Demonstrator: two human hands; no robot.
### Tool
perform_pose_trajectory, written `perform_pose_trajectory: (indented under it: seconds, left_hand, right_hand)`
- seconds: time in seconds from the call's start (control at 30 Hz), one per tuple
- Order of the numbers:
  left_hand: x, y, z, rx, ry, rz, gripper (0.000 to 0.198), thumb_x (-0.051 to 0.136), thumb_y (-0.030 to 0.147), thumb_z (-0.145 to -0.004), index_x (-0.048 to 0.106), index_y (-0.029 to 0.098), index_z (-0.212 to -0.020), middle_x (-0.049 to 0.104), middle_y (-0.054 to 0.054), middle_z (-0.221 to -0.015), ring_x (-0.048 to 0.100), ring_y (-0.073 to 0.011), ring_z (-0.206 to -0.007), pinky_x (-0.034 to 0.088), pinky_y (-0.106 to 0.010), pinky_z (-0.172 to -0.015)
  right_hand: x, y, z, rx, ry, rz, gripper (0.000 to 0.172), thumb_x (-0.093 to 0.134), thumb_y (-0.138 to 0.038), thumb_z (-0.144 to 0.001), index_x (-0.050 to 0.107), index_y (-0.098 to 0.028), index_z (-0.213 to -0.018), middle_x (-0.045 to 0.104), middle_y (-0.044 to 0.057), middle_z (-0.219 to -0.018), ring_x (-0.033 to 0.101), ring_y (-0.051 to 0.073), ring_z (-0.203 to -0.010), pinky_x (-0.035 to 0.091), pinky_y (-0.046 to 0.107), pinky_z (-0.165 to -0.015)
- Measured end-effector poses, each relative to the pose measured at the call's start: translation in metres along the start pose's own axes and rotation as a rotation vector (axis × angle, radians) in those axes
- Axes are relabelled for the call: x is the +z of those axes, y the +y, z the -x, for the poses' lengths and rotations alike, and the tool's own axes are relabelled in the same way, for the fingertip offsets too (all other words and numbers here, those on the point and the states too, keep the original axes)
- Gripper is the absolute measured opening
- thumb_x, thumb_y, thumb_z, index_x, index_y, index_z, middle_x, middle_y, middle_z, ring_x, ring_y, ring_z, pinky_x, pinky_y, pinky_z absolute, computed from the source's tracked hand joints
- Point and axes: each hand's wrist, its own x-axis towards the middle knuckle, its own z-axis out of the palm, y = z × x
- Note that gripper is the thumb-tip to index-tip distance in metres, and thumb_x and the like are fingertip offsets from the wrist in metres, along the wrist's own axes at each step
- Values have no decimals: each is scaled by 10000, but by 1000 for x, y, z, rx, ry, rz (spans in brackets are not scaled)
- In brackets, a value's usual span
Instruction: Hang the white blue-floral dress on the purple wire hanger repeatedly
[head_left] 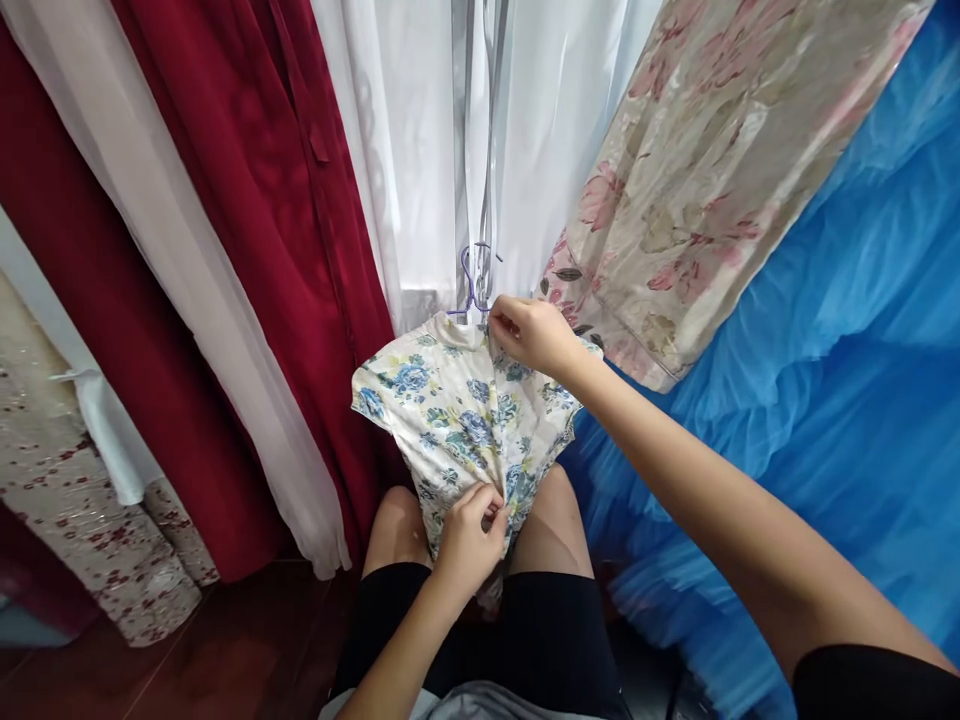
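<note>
Far left: a cream fabric with small red flowers (97, 560), its lower edge just above the dark red tiled floor (225, 650). Next, red drapes (255, 200) in two broad folds with a pale sheer panel (262, 440) between them; the panel's hem hangs near the floor. A wedge of bare tile runs from these hems toward the left thigh. The blue-flowered blouse (450, 400) is at centre, in front of the person, its left sleeve edge against the red cloth and its lower part narrowing between the thighs (551, 520). Left hand (471, 530): thumb and fingers pinched on the blouse's front, low on the centre line, gathering creases there; little room to either side, thighs flanking. Behind, white fabric (420, 130) hangs; the purple hanger (468, 280) rises from the collar in front of it. Right hand (534, 335): fingertips drawn together on the collar edge, just beside the hanger; exact layer gripped cannot be told. Right of this, the beige rose-print cloth (675, 200) has its bottom corner near the right forearm. Blue tulle (847, 350) fills the far right, crowding that arm.
</note>
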Motion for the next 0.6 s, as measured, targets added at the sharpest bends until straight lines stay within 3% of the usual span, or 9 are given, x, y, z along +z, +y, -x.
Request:
perform_pose_trajectory:
  seconds: [0.1, 0.2, 0.27, 0.3, 0.43, 0.5, 0.6]
  left_hand:
    - [-24, 4, -25, 35, -18, 1, 33, 620, 245, -912, 639, 223, -927, 673, -34, -881, 648, -206, -835, 493, -306, -764]
    - [-61, 26, -76, 165, 158, -26, 230, 598, 282, -952, 642, 232, -1172, 679, -30, -896, 646, -194, -842, 499, -314, -800]
    - [-84, 46, -116, 306, 281, -78, 320, 554, 271, -981, 612, 242, -1295, 663, -39, -952, 624, -178, -828, 493, -323, -822]
    - [-92, 54, -134, 363, 267, -117, 352, 548, 262, -985, 596, 245, -1333, 659, -48, -993, 610, -172, -814, 489, -321, -805]
    - [-103, 71, -179, 475, 182, -252, 103, 591, 209, -949, 690, 191, -967, 647, -30, -858, 582, -169, -769, 449, -304, -726]
    - [-98, 73, -184, 453, 203, -213, 130, 590, 196, -942, 651, 181, -828, 616, -4, -750, 564, -153, -698, 425, -284, -667]
    - [-92, 75, -185, 378, 278, -54, 181, 578, 235, -955, 611, 179, -787, 562, 25, -648, 517, -120, -572, 385, -253, -576]
  right_hand:
    - [1, -14, 15, 153, 108, -128, 100, 562, -151, -832, 547, -210, -753, 566, -18, -608, 519, 133, -536, 363, 245, -549]
    - [7, -25, 33, 298, 253, -233, 140, 573, -190, -854, 548, -214, -718, 569, -27, -577, 531, 125, -516, 408, 247, -546]
    - [12, -27, 42, 290, 315, -243, 150, 574, -230, -877, 555, -218, -729, 580, -23, -589, 534, 123, -520, 431, 253, -552]
    - [14, -26, 46, 261, 330, -232, 152, 572, -249, -889, 559, -219, -741, 593, -18, -605, 540, 124, -528, 440, 257, -558]
    - [20, -14, 50, 93, 286, -114, 173, 541, -262, -926, 567, -225, -759, 633, 15, -656, 565, 141, -582, 455, 276, -596]
    - [22, -7, 48, 26, 241, -40, 189, 523, -230, -921, 556, -229, -734, 612, 15, -633, 549, 148, -580, 436, 281, -594]
    - [31, -1, 45, -38, 142, 27, 201, 514, -195, -898, 532, -233, -701, 584, 8, -603, 515, 148, -559, 400, 278, -574]
